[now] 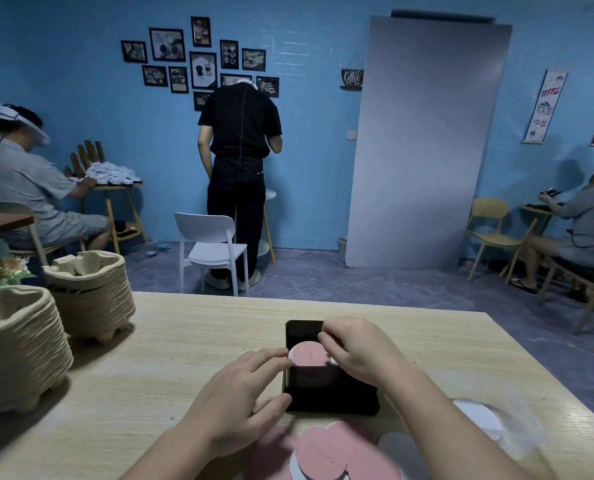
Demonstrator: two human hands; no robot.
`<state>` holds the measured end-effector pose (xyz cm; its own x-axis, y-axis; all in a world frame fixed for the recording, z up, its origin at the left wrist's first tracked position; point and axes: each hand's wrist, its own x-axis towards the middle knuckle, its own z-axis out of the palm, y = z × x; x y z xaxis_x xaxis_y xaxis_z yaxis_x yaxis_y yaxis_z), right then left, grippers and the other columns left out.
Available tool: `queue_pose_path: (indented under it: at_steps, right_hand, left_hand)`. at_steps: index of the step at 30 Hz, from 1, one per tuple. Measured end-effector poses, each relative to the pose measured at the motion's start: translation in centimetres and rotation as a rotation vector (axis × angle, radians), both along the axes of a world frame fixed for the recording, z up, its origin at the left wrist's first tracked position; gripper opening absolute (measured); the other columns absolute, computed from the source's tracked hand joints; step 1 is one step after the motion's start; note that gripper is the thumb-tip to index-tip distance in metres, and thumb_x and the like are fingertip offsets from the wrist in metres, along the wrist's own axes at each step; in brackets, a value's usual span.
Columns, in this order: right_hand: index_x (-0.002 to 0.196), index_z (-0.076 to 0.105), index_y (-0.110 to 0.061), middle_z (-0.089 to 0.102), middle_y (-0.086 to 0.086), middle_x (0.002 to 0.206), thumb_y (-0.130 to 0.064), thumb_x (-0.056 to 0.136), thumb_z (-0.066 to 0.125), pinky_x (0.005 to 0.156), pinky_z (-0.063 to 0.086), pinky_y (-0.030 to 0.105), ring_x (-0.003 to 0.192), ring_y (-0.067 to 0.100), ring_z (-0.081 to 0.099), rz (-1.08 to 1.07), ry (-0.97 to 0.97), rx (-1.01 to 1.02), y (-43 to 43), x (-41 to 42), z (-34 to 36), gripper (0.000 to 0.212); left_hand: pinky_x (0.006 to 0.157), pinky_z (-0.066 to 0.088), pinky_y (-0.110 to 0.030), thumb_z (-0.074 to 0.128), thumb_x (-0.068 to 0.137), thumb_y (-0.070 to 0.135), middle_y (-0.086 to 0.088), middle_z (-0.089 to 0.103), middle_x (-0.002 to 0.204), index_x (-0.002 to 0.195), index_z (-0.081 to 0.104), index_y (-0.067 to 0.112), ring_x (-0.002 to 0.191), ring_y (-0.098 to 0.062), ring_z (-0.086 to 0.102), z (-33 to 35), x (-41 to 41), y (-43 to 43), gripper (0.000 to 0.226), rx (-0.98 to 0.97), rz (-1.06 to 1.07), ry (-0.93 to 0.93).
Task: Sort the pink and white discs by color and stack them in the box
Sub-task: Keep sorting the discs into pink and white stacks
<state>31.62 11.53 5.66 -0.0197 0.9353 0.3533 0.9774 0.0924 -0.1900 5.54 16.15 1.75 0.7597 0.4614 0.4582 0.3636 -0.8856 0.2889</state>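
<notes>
My left hand (243,393): fingers near straight, tips just touching the pink stack (307,353) at its left rim, gripping nothing. Stack sits face-up in the black box (330,393) on the desk (171,358), axis approx. vertical. Right hand (352,351) – curled fingers pinch its right rim. Risk: uneven push tilts discs, jamming vs. the wall.

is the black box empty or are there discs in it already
Not empty: a pink disc sits inside the black box, seen over its near wall; how many, cannot tell.
</notes>
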Motion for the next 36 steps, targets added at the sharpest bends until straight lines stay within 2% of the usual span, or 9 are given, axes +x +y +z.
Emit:
queue_pose_path:
  at_steps: [4, 9, 13, 16, 18, 23, 30, 33, 36]
  right_hand:
    - [0.075, 0.05, -0.022, 0.059, -0.006, 0.075, -0.057, 0.099, 0.024, 0.071, 0.048, 0.041, 0.078, 0.02, 0.055, -0.052, -0.011, -0.215, -0.8, -0.4, 0.7, 0.05]
    - [0.072, 0.045, -0.02, 0.056, -0.006, 0.074, -0.053, 0.1, 0.028, 0.072, 0.048, 0.044, 0.074, 0.015, 0.051, -0.011, -0.039, -0.162, -1.1, -0.8, 0.3, 0.046]
    - [0.074, 0.047, -0.024, 0.051, -0.01, 0.08, -0.056, 0.1, 0.024, 0.075, 0.047, 0.041, 0.082, 0.013, 0.048, 0.017, -0.121, -0.059, -1.6, -0.6, -0.2, 0.047]
    - [0.074, 0.05, -0.023, 0.051, -0.01, 0.073, -0.06, 0.099, 0.023, 0.073, 0.046, 0.042, 0.08, 0.016, 0.05, 0.042, -0.163, -0.079, -1.9, -0.7, -0.3, 0.052]
    - [0.079, 0.053, -0.023, 0.056, -0.008, 0.074, -0.067, 0.096, 0.025, 0.072, 0.048, 0.044, 0.082, 0.015, 0.052, 0.057, -0.17, -0.114, -2.1, -0.8, -0.5, 0.055]
    - [0.107, 0.061, -0.033, 0.064, -0.012, 0.094, -0.08, 0.083, 0.035, 0.078, 0.05, 0.038, 0.093, 0.011, 0.058, 0.023, -0.194, -0.115, -2.7, -0.7, -0.7, 0.059]
    - [0.102, 0.069, -0.026, 0.069, -0.012, 0.104, -0.061, 0.089, 0.058, 0.081, 0.05, 0.033, 0.096, 0.014, 0.059, 0.087, -0.089, 0.234, -4.7, -1.1, -1.1, 0.039]
    - [0.11, 0.069, -0.022, 0.066, -0.008, 0.122, -0.052, 0.089, 0.065, 0.089, 0.049, 0.026, 0.109, 0.011, 0.059, 0.14, 0.044, 0.331, -7.2, -2.6, -1.3, 0.036]
    - [0.112, 0.068, -0.022, 0.06, -0.008, 0.132, -0.046, 0.091, 0.068, 0.095, 0.045, 0.021, 0.121, 0.009, 0.054, 0.181, 0.122, 0.322, -10.3, -3.9, -2.2, 0.032]
  left_hand:
    - [0.105, 0.04, -0.026, 0.046, 0.099, 0.053, 0.036, 0.034, 0.148, 0.143, 0.045, 0.044, 0.134, 0.008, 0.037, 0.0, -0.1, -0.1, 0.045, -0.021, -0.009, -0.002]
    - [0.105, 0.04, -0.027, 0.042, 0.1, 0.054, 0.036, 0.032, 0.15, 0.144, 0.044, 0.044, 0.134, 0.008, 0.037, 0.1, -0.2, -0.3, 0.045, -0.031, -0.015, -0.006]
    - [0.105, 0.041, -0.029, 0.041, 0.101, 0.053, 0.037, 0.032, 0.149, 0.144, 0.043, 0.045, 0.134, 0.007, 0.038, 0.3, -0.2, -0.2, 0.044, -0.038, -0.033, 0.002]
    - [0.105, 0.041, -0.03, 0.04, 0.101, 0.053, 0.037, 0.032, 0.15, 0.144, 0.043, 0.045, 0.135, 0.007, 0.037, 0.4, -0.2, -0.2, 0.044, -0.044, -0.041, -0.001]
    - [0.106, 0.04, -0.028, 0.039, 0.102, 0.052, 0.037, 0.031, 0.15, 0.145, 0.042, 0.045, 0.135, 0.008, 0.036, 0.4, -0.2, -0.3, 0.044, -0.049, -0.048, -0.012]
    - [0.107, 0.04, -0.029, 0.038, 0.101, 0.055, 0.036, 0.03, 0.151, 0.146, 0.042, 0.043, 0.136, 0.009, 0.034, 0.1, -0.2, -0.4, 0.046, -0.048, -0.031, -0.005]
    - [0.112, 0.028, -0.019, 0.04, 0.099, 0.058, 0.034, 0.024, 0.157, 0.148, 0.038, 0.044, 0.141, 0.011, 0.026, -0.1, -0.8, -1.2, 0.05, -0.048, 0.0, -0.033]
    - [0.108, 0.034, -0.02, 0.048, 0.099, 0.051, 0.029, 0.038, 0.15, 0.139, 0.046, 0.041, 0.137, 0.006, 0.038, -0.2, -1.4, -2.6, 0.041, -0.025, 0.008, -0.114]
    - [0.101, 0.042, -0.023, 0.055, 0.098, 0.041, 0.024, 0.053, 0.135, 0.127, 0.057, 0.033, 0.125, 0.001, 0.051, -0.6, -2.4, -4.3, 0.031, 0.009, -0.003, -0.159]
